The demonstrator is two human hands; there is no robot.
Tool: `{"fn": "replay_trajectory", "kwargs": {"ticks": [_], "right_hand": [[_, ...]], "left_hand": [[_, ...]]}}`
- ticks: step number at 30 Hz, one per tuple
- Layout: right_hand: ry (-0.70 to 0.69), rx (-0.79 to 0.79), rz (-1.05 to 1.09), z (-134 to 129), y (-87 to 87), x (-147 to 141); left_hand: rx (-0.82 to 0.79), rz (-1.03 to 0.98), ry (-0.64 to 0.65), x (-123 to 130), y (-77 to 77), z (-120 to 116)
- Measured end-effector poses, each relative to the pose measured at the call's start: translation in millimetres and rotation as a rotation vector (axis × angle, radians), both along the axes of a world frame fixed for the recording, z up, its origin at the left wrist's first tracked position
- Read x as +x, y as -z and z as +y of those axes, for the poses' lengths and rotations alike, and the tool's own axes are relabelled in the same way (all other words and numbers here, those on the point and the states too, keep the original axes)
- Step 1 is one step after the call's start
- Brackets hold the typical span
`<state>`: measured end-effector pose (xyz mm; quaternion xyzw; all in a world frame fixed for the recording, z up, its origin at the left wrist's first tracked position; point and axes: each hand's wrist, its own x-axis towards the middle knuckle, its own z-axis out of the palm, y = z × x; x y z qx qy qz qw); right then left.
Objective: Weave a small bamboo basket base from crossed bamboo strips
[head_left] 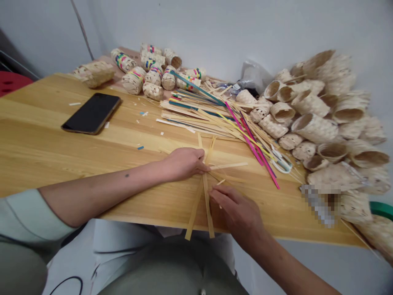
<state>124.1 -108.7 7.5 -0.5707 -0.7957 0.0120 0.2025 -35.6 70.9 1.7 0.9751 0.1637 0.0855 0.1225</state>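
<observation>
Several flat bamboo strips [209, 207] cross in a star shape over the front part of the table. Two of their ends reach past the table's front edge, while others point away and to the right. My left hand [184, 164] pinches the strips at their crossing, thumb and fingers closed; the fingers partly cover that spot. Just below and to the right, my right hand [241, 211] is closed in a pinch on a thin bamboo strip, whose pale end [220, 182] shows above the fingers. How far this strip runs under the hand is hidden.
Loose strips [196, 116], some pink, yellow and teal, lie behind my hands. A phone [92, 113] rests at left. Woven bamboo tubes [316, 127] pile up at right; colour-banded ones [134, 80] sit at the back. Scissors [281, 159] lie right, beside a pixelated object [319, 205].
</observation>
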Motion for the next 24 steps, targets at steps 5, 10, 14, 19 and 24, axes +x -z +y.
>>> {"fn": "replay_trajectory", "kwargs": {"ticks": [5, 10, 14, 19, 24], "right_hand": [[0.034, 0.122, 0.162, 10, -9.6, -9], [0.075, 0.108, 0.045, 12, -0.1, 14], [-0.009, 0.043, -0.084, 14, 6.6, 21], [-0.046, 0.04, -0.094, 7, -0.2, 33], [-0.119, -0.04, -0.058, 6, -9.6, 55]], "left_hand": [[0.001, -0.001, 0.007, 0, 1.3, 1], [0.006, 0.013, -0.006, 1, 2.0, 0], [-0.003, 0.027, -0.006, 1, 0.2, 0], [0.006, 0.01, 0.017, 0, -0.2, 1], [0.001, 0.014, 0.011, 0, 0.5, 1]]}}
